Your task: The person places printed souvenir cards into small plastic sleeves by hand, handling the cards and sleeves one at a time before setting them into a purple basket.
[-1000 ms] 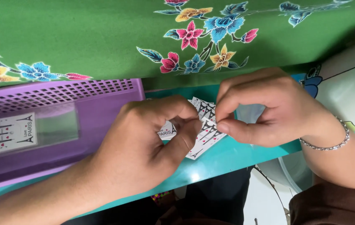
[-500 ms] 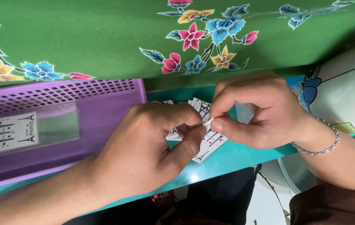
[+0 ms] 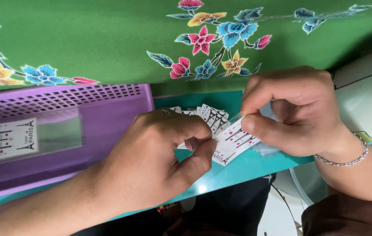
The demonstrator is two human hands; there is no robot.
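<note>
My left hand (image 3: 159,161) pinches a small white card (image 3: 233,143) printed with black towers and red hearts. My right hand (image 3: 295,111), with a silver bracelet at the wrist, grips the edge of a clear plastic sleeve (image 3: 258,142) that lies over the card's right end. Both hands meet above a teal surface (image 3: 247,168). Behind the fingers lies a small fan of several like cards (image 3: 210,114), partly hidden by my left hand.
A purple perforated basket (image 3: 107,109) stands at the left and holds one sleeved card (image 3: 28,139). Green cloth with bright printed flowers (image 3: 107,43) covers the back. A white printed sheet (image 3: 369,109) lies at the right edge.
My right hand has lifted and shifted right, drawing the clear sleeve along the card. More of the card now shows between the two hands.
</note>
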